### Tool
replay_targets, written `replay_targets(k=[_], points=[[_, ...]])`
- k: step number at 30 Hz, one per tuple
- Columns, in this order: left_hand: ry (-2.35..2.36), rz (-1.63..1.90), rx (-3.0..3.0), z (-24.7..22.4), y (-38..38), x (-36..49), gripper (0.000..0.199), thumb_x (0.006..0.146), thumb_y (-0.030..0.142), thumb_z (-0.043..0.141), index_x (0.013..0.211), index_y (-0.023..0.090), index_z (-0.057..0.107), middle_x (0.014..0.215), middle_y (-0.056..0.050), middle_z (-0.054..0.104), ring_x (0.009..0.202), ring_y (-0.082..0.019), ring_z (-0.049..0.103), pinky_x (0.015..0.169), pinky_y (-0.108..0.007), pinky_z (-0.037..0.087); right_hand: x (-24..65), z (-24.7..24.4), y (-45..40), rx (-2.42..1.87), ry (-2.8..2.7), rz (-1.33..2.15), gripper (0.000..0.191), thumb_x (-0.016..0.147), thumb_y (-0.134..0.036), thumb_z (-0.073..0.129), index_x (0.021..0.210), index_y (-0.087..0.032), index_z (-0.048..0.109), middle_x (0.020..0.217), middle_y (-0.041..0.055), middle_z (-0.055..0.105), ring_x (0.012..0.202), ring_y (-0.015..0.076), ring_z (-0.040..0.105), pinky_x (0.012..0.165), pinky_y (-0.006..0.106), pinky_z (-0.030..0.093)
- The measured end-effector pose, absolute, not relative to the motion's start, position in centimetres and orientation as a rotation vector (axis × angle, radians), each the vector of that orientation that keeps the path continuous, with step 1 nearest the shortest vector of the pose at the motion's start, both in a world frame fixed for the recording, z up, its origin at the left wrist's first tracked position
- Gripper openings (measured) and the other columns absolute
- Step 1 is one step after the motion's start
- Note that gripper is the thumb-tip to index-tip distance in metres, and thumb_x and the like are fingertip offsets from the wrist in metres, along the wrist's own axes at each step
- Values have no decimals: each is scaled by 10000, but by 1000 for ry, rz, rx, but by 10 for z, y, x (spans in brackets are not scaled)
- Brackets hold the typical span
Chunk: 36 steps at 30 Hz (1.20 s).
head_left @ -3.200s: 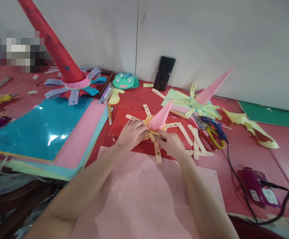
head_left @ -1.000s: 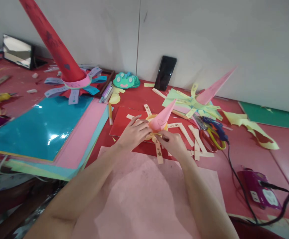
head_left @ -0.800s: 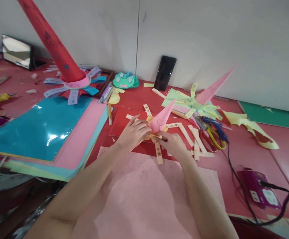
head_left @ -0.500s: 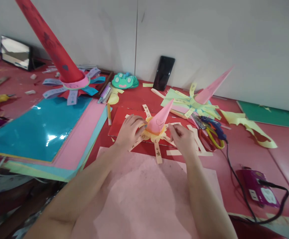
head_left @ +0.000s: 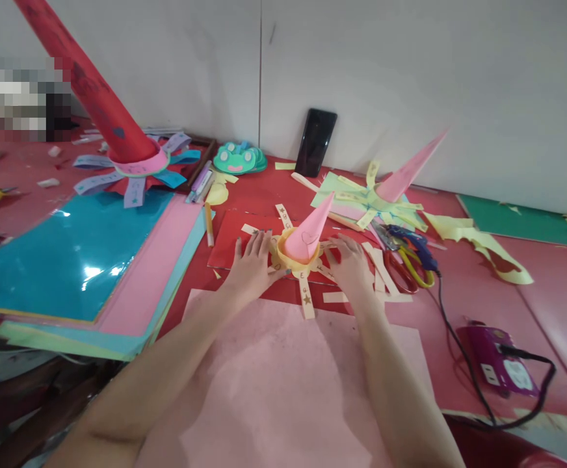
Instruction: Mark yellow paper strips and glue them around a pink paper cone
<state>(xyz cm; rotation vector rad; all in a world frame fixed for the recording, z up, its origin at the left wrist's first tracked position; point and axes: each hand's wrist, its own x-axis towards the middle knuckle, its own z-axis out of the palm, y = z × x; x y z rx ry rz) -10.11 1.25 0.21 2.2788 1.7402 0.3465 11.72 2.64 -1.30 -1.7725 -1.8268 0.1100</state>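
Note:
A pink paper cone [head_left: 307, 233] stands tilted to the right inside a yellow-orange paper ring [head_left: 294, 265]. Around the ring spread cream paper strips [head_left: 305, 299] marked with letters and stars. Beneath them lies a red card [head_left: 225, 244]. To the left of the ring, my left hand [head_left: 250, 265] rests palm down with fingers apart, its thumb close to the ring's lower edge. On the other side, my right hand [head_left: 352, 260] has its fingers spread over the strips there, partly covering them. Neither hand appears to grip anything.
A pink sheet [head_left: 283, 364] lies in front. Scissors [head_left: 407, 273] and a blue glue gun [head_left: 413, 244] sit right, wired to a purple power block [head_left: 501, 364]. Behind are a phone [head_left: 315, 143] and another pink cone [head_left: 413, 169]. A tall red cone [head_left: 98, 97] stands left.
Both hands have lowered beside the ring and their fingers have spread. The left hand has left the cone's side. The right hand's bent fingers have straightened over the strips.

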Motion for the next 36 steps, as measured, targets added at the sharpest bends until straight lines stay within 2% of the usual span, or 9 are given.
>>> replay_targets(k=[4,9,15,21,26,32,36], points=[[1770,236,2312,1,14,-102,782,817,568,425,1416,139,163,1475,-103,253,1383,-252,145,1115,-531,80,114,-12,23,-1825,-1850,25,197,794,-241,490,927,-194,628,1143,125,581,1079,285,494,918,459,388],[1813,318,2331,0,17,-104,694,820,503,476,1383,159,261,1477,-139,233,1368,-289,187,1096,-562,108,115,-10,22,-1822,-1840,47,70,780,-254,521,781,-199,564,1015,120,602,996,277,511,855,427,405],[1801,344,2350,3,17,-105,563,839,360,495,1333,134,344,1440,-177,300,1351,-320,226,1071,-599,157,118,-17,24,-1752,-1808,103,135,775,-292,557,681,-212,503,984,109,595,965,263,514,845,423,403],[1777,360,2396,4,15,-103,466,870,247,412,1318,129,363,1427,-157,333,1353,-284,235,1095,-571,126,115,-16,22,-1754,-1845,150,142,789,-266,534,665,-207,497,985,112,594,957,261,519,841,427,406],[1760,299,2372,1,13,-102,480,908,316,331,1337,101,347,1436,-148,327,1349,-275,249,1100,-548,153,116,-19,23,-1740,-1811,165,140,797,-263,529,674,-206,495,1026,114,589,988,259,513,850,430,406],[1704,209,2372,2,11,-101,749,844,571,378,1386,71,252,1464,-173,251,1364,-288,201,1106,-525,158,116,-23,25,-1691,-1761,174,149,792,-267,528,663,-217,475,1044,112,590,1001,250,515,877,446,409],[1707,219,2390,1,12,-102,805,818,624,373,1391,74,242,1469,-176,233,1369,-284,188,1111,-518,143,114,-19,24,-1714,-1717,200,148,771,-230,536,644,-219,460,1060,118,609,997,257,533,882,455,417]])
